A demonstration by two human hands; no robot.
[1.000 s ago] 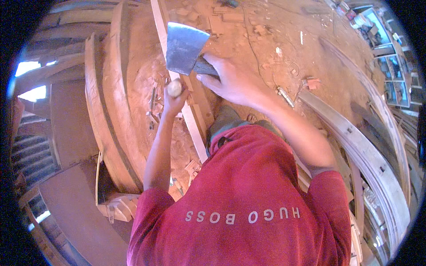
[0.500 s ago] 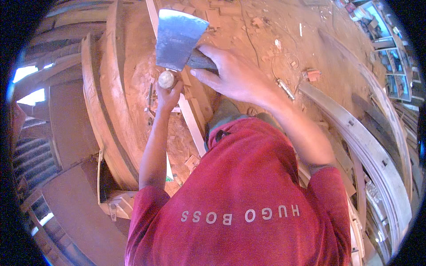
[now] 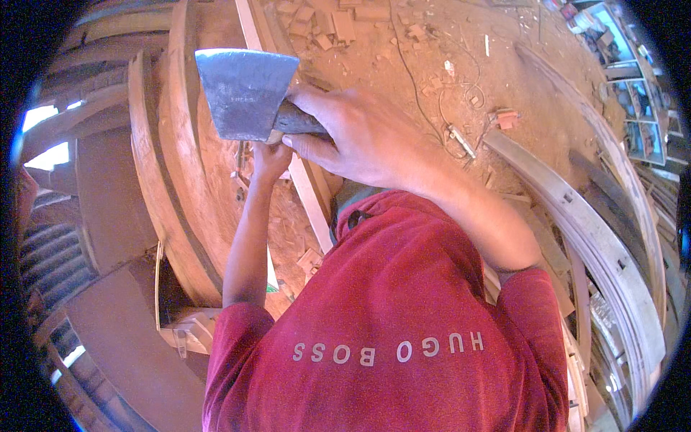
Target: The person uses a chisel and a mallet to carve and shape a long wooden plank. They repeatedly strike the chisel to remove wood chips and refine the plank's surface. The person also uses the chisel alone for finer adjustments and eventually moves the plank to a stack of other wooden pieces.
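Observation:
My right hand (image 3: pixel 353 133) is closed round the dark handle (image 3: pixel 302 122) of an axe, whose broad steel head (image 3: pixel 245 90) lies flat to view at upper centre. Just below it, my left hand (image 3: pixel 268 162) grips a light, round-ended wooden handle (image 3: pixel 276 137), mostly hidden by the axe head; whether the two tools touch I cannot tell. Both hands are over a long pale timber (image 3: pixel 309 198) that runs away from my red-shirted body. Wood chips and small items lie on the dirt floor beside it.
Curved timber ribs (image 3: pixel 155 180) stand on the left near brown panels (image 3: pixel 115 201). Long curved planks (image 3: pixel 590 237) lie on the right. A cable (image 3: pixel 414 86), scraps and a small orange object (image 3: pixel 507 119) are on the floor. Pale blue shelving with items (image 3: pixel 640 122) stands top right.
The axe and right hand rose slightly, then came down and leftward, now covering most of the round handle end in my left hand, which has shifted slightly left since the earliest frame.

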